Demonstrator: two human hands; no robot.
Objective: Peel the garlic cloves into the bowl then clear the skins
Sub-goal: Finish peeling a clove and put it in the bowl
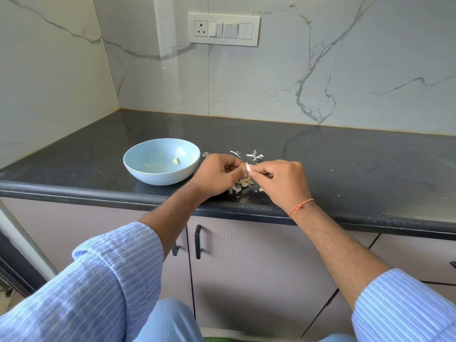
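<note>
A pale blue bowl [138, 166] stands on the black counter and holds one peeled garlic clove [176, 160]. Just right of the bowl, my left hand [217, 176] and my right hand [283, 181] meet above the counter and pinch one white garlic clove [248, 167] between their fingertips. Below the hands lies a small heap of garlic skins [243, 182]. More loose skins [254, 155] are scattered behind the hands.
The black counter [345, 156] ends in a rounded front edge near my wrists. Marble walls close it at the back and left, with a switch panel [224, 29] above. Cabinet doors with dark handles [198, 241] sit below.
</note>
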